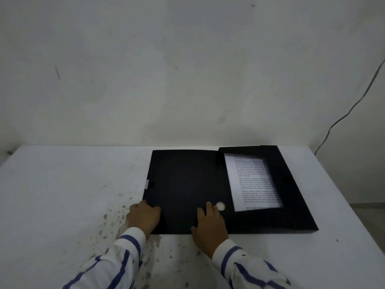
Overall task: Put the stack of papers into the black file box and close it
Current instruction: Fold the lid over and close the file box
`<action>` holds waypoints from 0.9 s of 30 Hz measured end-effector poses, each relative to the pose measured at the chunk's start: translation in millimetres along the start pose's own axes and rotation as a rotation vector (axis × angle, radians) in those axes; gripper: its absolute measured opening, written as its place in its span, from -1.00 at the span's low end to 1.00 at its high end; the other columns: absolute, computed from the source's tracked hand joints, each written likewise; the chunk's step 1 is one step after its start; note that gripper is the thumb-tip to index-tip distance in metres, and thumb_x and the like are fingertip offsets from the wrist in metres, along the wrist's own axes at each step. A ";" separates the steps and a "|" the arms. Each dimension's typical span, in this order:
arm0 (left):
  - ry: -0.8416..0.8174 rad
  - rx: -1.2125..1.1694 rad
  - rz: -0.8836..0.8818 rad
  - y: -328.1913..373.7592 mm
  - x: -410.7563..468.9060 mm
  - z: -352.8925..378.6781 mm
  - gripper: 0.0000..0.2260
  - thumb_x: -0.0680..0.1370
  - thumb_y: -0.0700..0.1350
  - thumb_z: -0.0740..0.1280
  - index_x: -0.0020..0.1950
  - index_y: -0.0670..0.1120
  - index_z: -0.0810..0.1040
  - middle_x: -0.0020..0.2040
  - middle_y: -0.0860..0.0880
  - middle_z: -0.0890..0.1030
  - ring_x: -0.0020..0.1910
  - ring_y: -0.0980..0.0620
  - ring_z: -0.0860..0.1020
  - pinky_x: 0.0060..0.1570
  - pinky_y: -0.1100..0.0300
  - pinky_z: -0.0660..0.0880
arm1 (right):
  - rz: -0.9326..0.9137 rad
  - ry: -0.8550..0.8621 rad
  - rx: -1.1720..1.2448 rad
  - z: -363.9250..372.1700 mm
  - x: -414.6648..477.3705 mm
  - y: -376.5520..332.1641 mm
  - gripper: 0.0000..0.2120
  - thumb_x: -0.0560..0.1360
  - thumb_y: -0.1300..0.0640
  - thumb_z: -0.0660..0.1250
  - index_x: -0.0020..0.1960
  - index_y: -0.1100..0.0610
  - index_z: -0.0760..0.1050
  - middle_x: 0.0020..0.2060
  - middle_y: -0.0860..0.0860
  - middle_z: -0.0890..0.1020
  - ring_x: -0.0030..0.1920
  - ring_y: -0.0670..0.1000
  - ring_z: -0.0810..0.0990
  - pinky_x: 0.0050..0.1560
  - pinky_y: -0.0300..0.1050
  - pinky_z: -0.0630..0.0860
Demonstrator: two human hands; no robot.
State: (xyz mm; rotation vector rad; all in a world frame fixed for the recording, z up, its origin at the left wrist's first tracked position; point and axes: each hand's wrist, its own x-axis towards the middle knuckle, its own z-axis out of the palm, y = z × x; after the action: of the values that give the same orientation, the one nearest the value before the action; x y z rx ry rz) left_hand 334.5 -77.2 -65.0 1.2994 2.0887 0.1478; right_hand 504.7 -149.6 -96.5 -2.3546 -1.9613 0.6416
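The black file box (291, 184) lies open on the white table, its tray on the right. A stack of printed papers (253, 182) sits inside the tray, framed by the box's black flaps. The lid (183, 184) is spread flat to the left of the tray. My left hand (142, 217) grips the lid's near left corner, fingers curled over its edge. My right hand (210, 224) rests flat on the lid near its front edge, fingertips beside a round finger hole (220, 206) in the spine.
The white table (62, 195) has dark speckled stains left of and in front of the lid. A pale wall stands right behind the table. A black cable (350, 109) runs down the wall at the right. The table's right edge drops off beside the box.
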 end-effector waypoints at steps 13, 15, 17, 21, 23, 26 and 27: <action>-0.197 -0.514 -0.147 -1.9 24.5 -27.8 -0.86 0.46 -0.17 0.26 -0.26 -0.21 0.48 0.02 -0.27 0.61 0.06 -0.27 0.58 0.07 -0.03 0.53 | 0.062 -0.051 0.035 3.5 5.4 -4.2 -0.39 0.51 -0.07 0.23 0.46 0.10 0.10 0.51 0.18 0.04 0.50 0.23 -0.02 0.47 0.17 0.12; -0.261 -0.657 -0.190 -3.6 29.8 -32.9 -0.87 0.49 -0.18 0.27 -0.09 -0.24 0.51 0.04 -0.26 0.58 0.10 -0.30 0.55 0.21 -0.15 0.51 | 0.070 -0.049 0.044 3.2 5.0 -4.7 -0.40 0.51 -0.06 0.24 0.45 0.10 0.11 0.51 0.18 0.05 0.50 0.22 -0.02 0.47 0.16 0.12; -0.335 -0.772 -0.209 -4.3 30.1 -39.7 -0.84 0.51 -0.17 0.26 -0.01 -0.24 0.53 0.01 -0.25 0.58 0.01 -0.26 0.56 0.11 -0.12 0.56 | 0.075 -0.064 0.061 1.8 4.2 -6.4 -0.40 0.51 -0.06 0.24 0.45 0.09 0.12 0.51 0.17 0.04 0.50 0.22 -0.02 0.48 0.16 0.12; -0.309 -0.814 -0.073 7.1 19.3 -60.1 -0.84 0.54 -0.18 0.23 -0.20 -0.19 0.53 -0.17 -0.18 0.58 -0.23 -0.12 0.52 -0.28 0.13 0.48 | 0.072 -0.053 0.147 -5.3 0.3 -22.2 -0.43 0.53 -0.06 0.21 0.45 0.10 0.13 0.50 0.17 0.08 0.49 0.20 0.02 0.46 0.12 0.16; -0.299 -0.847 0.025 15.2 8.9 -70.1 -0.83 0.53 -0.15 0.24 -0.18 -0.16 0.58 -0.15 -0.15 0.61 -0.21 -0.10 0.55 -0.22 0.14 0.50 | 0.074 -0.033 0.244 -13.3 -2.6 -37.7 -0.44 0.54 -0.06 0.20 0.45 0.12 0.13 0.50 0.17 0.11 0.49 0.18 0.05 0.45 0.09 0.18; -0.355 -0.906 0.195 29.2 -10.5 -80.7 -0.82 0.52 -0.08 0.27 -0.09 -0.06 0.66 -0.10 -0.07 0.69 -0.14 -0.05 0.63 -0.14 0.12 0.56 | 0.046 0.030 0.475 -39.7 -6.8 -62.2 -0.48 0.56 -0.07 0.16 0.43 0.15 0.19 0.46 0.17 0.23 0.45 0.14 0.16 0.44 0.01 0.19; -0.368 -0.898 0.260 35.0 -16.9 -81.4 -0.80 0.52 -0.06 0.27 -0.03 -0.03 0.68 -0.04 -0.06 0.70 -0.07 -0.04 0.64 -0.04 0.08 0.57 | 0.026 0.072 0.556 -51.8 -8.1 -68.9 -0.50 0.57 -0.08 0.15 0.42 0.15 0.23 0.43 0.16 0.29 0.42 0.13 0.23 0.41 -0.02 0.22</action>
State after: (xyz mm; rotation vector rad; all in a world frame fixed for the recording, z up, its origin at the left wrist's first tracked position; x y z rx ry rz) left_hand 318.0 -54.3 20.8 0.9178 1.2680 0.7924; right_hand 455.1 -129.6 -28.4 -2.0248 -1.4743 0.9410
